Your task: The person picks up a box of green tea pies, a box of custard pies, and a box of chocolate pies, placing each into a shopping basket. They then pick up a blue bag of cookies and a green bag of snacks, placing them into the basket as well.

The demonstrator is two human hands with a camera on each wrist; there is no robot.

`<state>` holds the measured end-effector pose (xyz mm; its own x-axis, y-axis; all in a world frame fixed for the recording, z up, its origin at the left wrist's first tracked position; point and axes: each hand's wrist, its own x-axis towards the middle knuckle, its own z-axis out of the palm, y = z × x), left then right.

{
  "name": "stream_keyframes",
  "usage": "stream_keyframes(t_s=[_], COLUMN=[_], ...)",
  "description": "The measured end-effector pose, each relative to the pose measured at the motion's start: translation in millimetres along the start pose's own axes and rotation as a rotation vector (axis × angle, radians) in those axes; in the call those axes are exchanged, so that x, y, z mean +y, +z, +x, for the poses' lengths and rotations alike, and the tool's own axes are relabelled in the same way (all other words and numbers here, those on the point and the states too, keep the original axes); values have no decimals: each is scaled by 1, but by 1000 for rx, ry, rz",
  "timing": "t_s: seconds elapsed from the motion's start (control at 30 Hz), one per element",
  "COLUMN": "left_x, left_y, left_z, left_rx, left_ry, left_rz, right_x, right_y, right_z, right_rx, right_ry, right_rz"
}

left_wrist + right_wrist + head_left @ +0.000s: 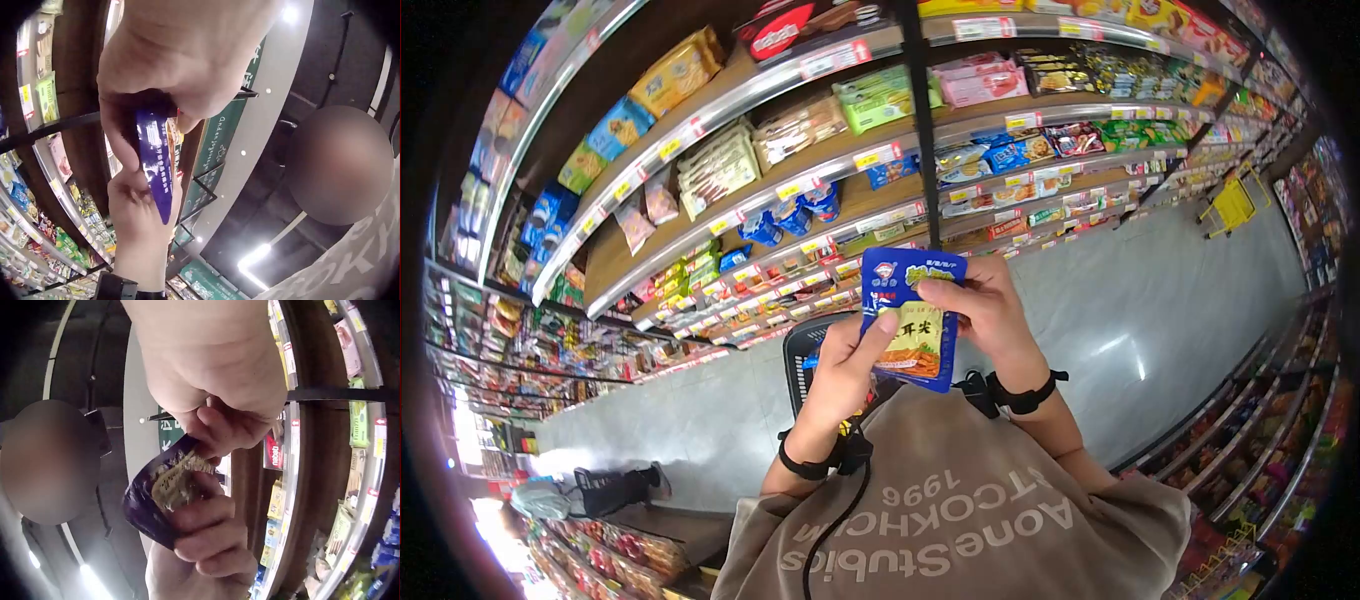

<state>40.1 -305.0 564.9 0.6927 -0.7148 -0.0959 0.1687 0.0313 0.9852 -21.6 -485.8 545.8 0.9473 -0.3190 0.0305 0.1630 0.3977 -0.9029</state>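
the packet [911,300] is blue and pale yellow, the basket [792,350] seemingly black.

In the head view, shelves [750,97] carry yellow bags [678,72] at eleven o'clock, green packets [885,98] at twelve, pink packets [980,80] at one; the floor [1090,300] bears a yellow cart [1232,207] past two.

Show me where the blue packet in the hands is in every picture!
Head: the blue packet is near the middle.
Left wrist: the blue packet is left of centre, nearly edge-on.
Right wrist: the blue packet is left of centre, slightly low.
Shared landmark: the black shelf post between pink packs and green packs.
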Motion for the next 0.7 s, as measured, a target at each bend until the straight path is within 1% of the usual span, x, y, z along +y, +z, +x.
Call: stream_keyframes(t_s=[0.1, 0.13, 0.17, 0.23, 0.3, 0.37, 0.43, 0.47, 0.53, 0.57, 0.63, 0.7], left_x=[8, 7, 9, 13, 14, 9, 9, 12, 13, 16, 9, 7], left_y=[17, 22, 27, 39, 50, 56, 64, 69, 82, 90, 86, 93], left_z=[19, 26, 31, 37, 41, 47, 51, 50, 54, 56, 60, 61], left_rx=[40, 41, 35, 27, 57, 71, 85, 94, 106, 119, 30, -2], left_ry=[38, 92, 105, 132, 115, 130, 124, 113, 123, 96, 41, 60], left_rz=[163, 194, 192, 183, 141, 101, 82, 86, 92, 60, 91, 79], right_x=[-11, -12, -13, -25, -31, -23, -28, -35, -30, -30, -40, -37], right_y=[-13, -19, -24, -29, -33, -42, -45, -45, -55, -61, -71, -80], right_z=[-1, 1, 2, 1, 2, 7, 9, 5, 8, 8, 4, 0], right_rx=[5, 6, 4, 6, 14, 9, -1, -20, -1, 7, -25, -54], right_ry=[-35, -52, -67, -28, -16, -38, -31, 3, -26, -40, 47, 135], right_rz=[-17, -30, -44, 7, 51, 129, 189, 276, 279, 280, 339, 429])
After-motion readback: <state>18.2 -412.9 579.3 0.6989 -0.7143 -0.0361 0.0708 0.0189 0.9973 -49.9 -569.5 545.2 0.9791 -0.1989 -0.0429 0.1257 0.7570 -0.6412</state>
